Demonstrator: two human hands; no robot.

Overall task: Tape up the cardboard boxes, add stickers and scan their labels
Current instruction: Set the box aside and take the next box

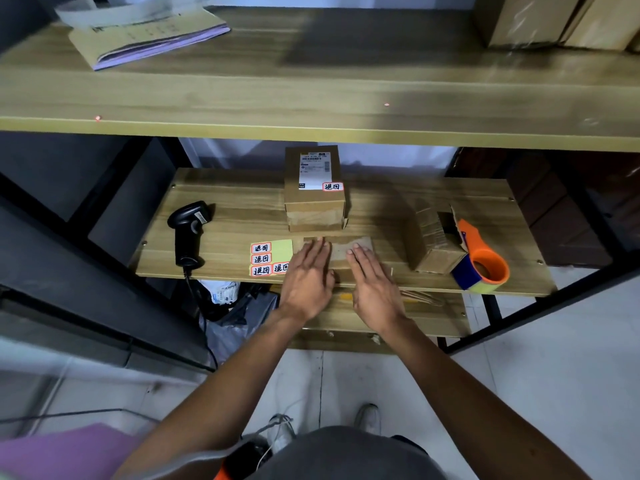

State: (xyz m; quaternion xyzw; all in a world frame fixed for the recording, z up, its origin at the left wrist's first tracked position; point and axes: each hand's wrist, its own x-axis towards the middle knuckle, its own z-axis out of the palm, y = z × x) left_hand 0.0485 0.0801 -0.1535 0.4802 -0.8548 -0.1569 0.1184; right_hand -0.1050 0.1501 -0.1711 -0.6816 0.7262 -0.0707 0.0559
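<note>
A flat cardboard box [341, 251] lies at the front edge of the middle shelf. My left hand [306, 275] and my right hand [372, 282] both press on its top with straight fingers, side by side. Behind it stands a taller box [314, 202] with a white label and a red-edged sticker on top. A third box [434, 237] lies on its side to the right. The orange tape dispenser [481, 259] sits against that box. A sheet of red-edged stickers [270, 258] lies left of my left hand. The black barcode scanner [189, 230] rests further left.
The wooden middle shelf [242, 209] has a black metal frame. An upper shelf [311, 98] overhangs it, carrying a stack of papers [149, 32] and boxes [554, 19]. Grey bags [232, 306] lie below on the floor. The scanner cable hangs off the front edge.
</note>
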